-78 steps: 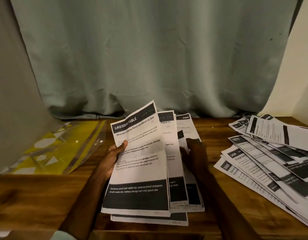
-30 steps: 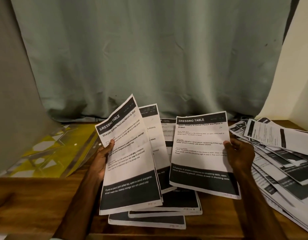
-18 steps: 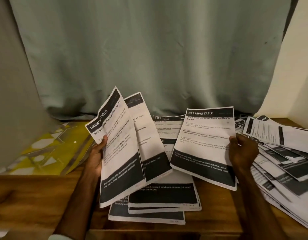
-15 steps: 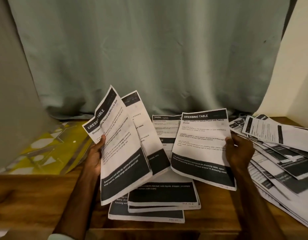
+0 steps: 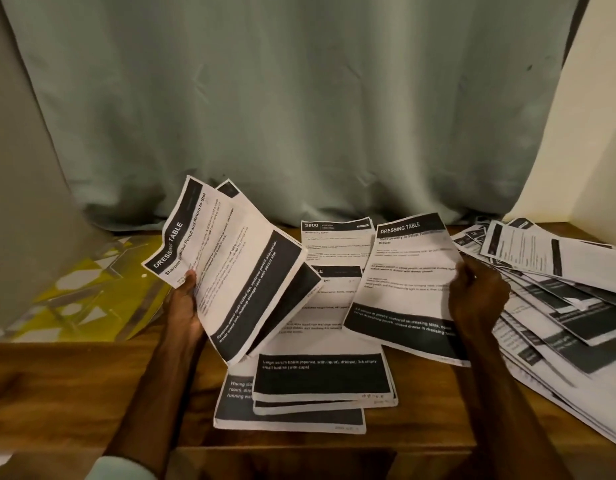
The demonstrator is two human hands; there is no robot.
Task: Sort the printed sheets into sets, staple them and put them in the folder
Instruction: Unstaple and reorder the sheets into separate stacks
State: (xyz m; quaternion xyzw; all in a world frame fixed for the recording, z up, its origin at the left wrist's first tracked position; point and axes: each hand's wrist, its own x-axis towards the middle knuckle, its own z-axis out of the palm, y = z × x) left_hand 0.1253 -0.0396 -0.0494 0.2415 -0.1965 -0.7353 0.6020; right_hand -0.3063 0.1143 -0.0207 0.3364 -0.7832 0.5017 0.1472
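Note:
My left hand (image 5: 186, 308) grips a few printed sheets (image 5: 230, 268) headed "DRESSING TABLE", tilted to the left above the wooden table (image 5: 74, 386). My right hand (image 5: 477, 299) holds a single "DRESSING TABLE" sheet (image 5: 407, 289) by its right edge, lifted off the table. Between and below both hands lies a small stack of sheets (image 5: 320, 382) with black bands. A yellow transparent folder (image 5: 92, 296) lies flat at the left. No stapler is in view.
A wide spread of overlapping printed sheets (image 5: 559, 299) covers the right side of the table. A pale green curtain (image 5: 299, 116) hangs behind the table. A grey panel stands at the left and a cream wall at the right.
My right hand took one sheet from the bundle and moved it to the right. My left hand tilted its sheets further left, uncovering the stack on the table.

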